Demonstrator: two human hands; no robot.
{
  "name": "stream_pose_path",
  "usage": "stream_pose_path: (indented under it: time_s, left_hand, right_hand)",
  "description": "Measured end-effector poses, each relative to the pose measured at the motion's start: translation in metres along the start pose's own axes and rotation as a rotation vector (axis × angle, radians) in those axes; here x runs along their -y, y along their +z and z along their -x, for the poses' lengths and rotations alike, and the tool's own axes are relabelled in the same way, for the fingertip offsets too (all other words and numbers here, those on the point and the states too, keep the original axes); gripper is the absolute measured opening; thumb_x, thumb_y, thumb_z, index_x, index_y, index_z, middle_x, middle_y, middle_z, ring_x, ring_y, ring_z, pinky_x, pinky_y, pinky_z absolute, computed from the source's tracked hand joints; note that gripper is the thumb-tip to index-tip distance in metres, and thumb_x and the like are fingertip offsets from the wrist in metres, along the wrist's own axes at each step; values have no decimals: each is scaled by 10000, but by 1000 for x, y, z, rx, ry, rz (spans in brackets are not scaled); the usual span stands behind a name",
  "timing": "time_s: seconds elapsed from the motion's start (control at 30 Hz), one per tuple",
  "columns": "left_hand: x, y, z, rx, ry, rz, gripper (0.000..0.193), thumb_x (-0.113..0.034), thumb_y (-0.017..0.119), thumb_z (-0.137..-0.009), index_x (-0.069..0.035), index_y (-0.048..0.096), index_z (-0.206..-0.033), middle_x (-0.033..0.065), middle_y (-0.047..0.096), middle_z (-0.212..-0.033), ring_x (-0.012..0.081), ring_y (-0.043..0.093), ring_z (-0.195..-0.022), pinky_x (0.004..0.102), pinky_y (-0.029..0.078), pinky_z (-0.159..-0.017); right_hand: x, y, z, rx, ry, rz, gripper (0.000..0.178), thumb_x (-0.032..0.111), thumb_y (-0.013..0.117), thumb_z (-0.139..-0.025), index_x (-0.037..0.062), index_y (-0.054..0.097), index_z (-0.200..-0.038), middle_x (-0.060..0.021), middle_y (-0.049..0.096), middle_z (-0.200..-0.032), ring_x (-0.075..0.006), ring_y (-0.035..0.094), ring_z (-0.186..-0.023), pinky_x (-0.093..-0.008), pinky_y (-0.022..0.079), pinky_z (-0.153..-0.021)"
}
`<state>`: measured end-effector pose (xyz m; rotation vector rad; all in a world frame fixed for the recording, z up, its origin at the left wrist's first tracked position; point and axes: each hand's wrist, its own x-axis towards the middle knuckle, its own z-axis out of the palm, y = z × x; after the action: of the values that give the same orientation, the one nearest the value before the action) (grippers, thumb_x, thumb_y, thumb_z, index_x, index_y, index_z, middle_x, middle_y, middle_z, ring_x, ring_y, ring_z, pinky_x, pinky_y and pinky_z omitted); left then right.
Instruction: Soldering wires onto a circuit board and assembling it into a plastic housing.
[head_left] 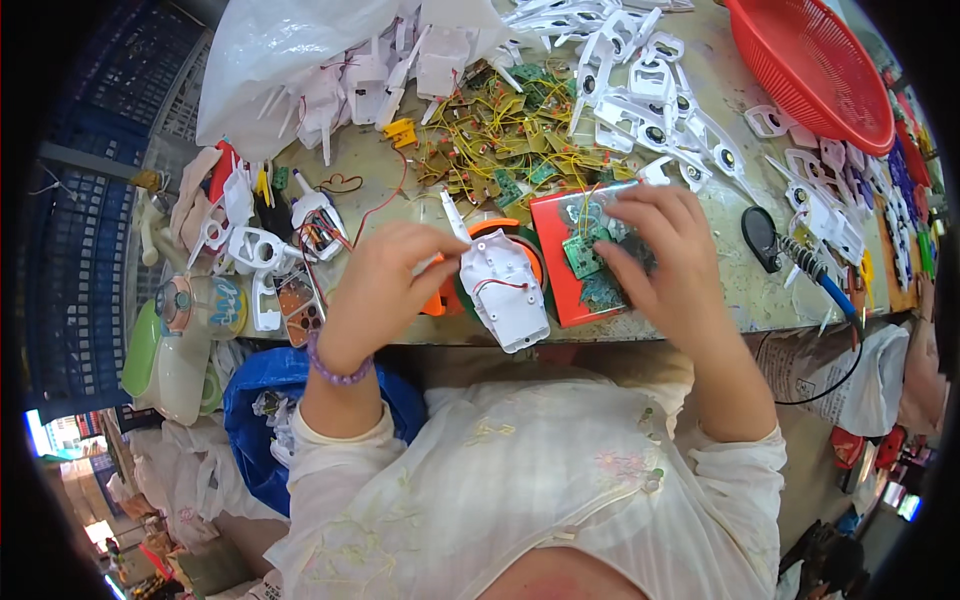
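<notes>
A white plastic shell with small posts and a red wire inside lies tilted over a round orange and green object at the table's front edge. My left hand is closed, its fingertips at the shell's upper left edge. To the right, a red tray or box holds green circuit boards. Over it is my right hand, thumb and fingers apart, the thumb tip by a green circuit board. Yellow wires run up near its index finger. Whether the thumb touches the board is hard to tell.
Wired circuit boards are heaped behind, with white plastic frames and a red basket at the far right. A bag of white shells stands far left. A soldering iron rests at right. A blue bag hangs below left.
</notes>
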<state>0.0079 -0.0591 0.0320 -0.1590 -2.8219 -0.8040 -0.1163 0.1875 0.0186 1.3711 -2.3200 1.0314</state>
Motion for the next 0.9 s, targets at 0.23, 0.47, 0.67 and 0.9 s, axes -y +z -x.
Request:
stream_pose_path:
  time_s: [0.23,0.47,0.67,0.9]
  left_hand:
    - [-18,26,20,-83,-134,196,182,-27,688,-722,-42,683,-904,78,652,-876,265,599,-843,344,469,-744]
    - [-19,39,12,-89,-137,482,175,-11,668,-743,-19,678,-918,88,669,-888,243,631,-831,320,488,-741]
    - [-34,48,5,-121,-229,621,128,-41,661,-759,-9,666,-883,67,675,-854,151,635,-810,281,492,-715]
    - [-36,52,0,-116,-82,528,149,-49,700,-730,-40,687,-879,44,636,-784,155,596,-721,288,473,-663]
  right_hand:
    - [46,35,-1,23,-332,-131,308,119,625,-699,76,627,-1003,-56,598,-1014,-254,551,-960,-390,434,-812]
    - [41,45,3,-41,-230,-217,218,75,713,-657,67,603,-845,-48,625,-881,-249,586,-807,-374,463,-719]
    - [38,36,13,-67,-169,-235,293,34,708,-665,61,636,-947,-55,629,-914,-249,596,-808,-371,471,-704]
    - [30,29,36,-78,-59,-221,260,12,700,-687,47,635,-936,-62,643,-824,-243,610,-759,-358,471,-673]
